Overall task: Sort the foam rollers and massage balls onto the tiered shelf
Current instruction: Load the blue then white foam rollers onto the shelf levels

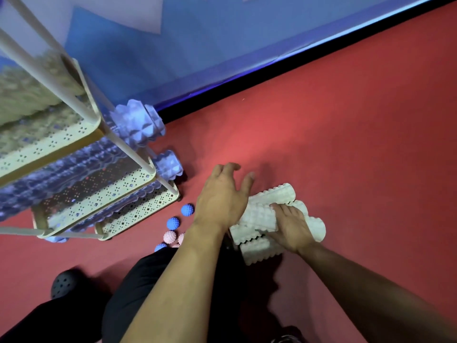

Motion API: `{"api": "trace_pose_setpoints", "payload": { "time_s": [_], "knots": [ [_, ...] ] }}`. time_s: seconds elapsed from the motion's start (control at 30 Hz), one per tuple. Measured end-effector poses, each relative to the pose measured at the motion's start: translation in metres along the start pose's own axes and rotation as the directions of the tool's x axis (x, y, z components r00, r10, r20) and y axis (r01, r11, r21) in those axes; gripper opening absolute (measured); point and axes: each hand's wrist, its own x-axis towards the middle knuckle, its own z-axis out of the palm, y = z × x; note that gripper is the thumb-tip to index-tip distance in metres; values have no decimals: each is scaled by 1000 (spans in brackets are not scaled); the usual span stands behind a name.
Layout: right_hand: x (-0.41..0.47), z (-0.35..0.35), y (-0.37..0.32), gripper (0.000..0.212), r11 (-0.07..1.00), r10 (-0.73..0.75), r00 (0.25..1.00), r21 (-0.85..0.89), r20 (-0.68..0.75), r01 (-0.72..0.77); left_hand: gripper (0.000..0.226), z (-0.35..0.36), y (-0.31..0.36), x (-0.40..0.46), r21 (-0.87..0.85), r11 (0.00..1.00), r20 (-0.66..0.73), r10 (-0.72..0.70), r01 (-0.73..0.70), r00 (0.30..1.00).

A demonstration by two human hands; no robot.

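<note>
My right hand (291,226) curls its fingers over the top ridged white foam roller (259,216) in a small pile of white rollers (262,248) on the red carpet floor (346,120). My left hand (222,196) hovers over the pile's left end, fingers spread, holding nothing. Left of the pile lie spiky blue massage balls (187,209) and pink ones (170,236), beside the cream perforated tiered shelf (138,209) holding blue rollers (138,122).

The upper tiers of the shelf (94,120) are blurred and cut off by the left edge. A pink ball (181,237) and the near ends of the white rollers (262,216) are hidden behind the left hand (220,201).
</note>
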Motion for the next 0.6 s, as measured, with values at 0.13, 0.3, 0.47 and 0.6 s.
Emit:
{"api": "trace_pose_setpoints", "payload": {
  "time_s": [0.13, 0.3, 0.47, 0.6],
  "knots": [
    [-18, -80, -52, 85, 872, 224, 951, 480, -212, -98, 40, -11, 12, -19, -458, 888, -157, -136, 50, 978],
    [-46, -202, -127, 52, 358, 308, 917, 924, -253, 135, 24, -46, 31, -74, -649, 756, -283, -138, -84, 949],
    [-61, -268, -209, 52, 5, 204, 926, 946, -318, 324, 38, -117, 23, -123, -464, 869, -414, -43, -170, 909],
    [-76, -297, -284, 36, -233, 102, 958, 930, -266, 283, 54, -186, 10, -154, -70, 972, -480, 166, -226, 861]
  ]
}}
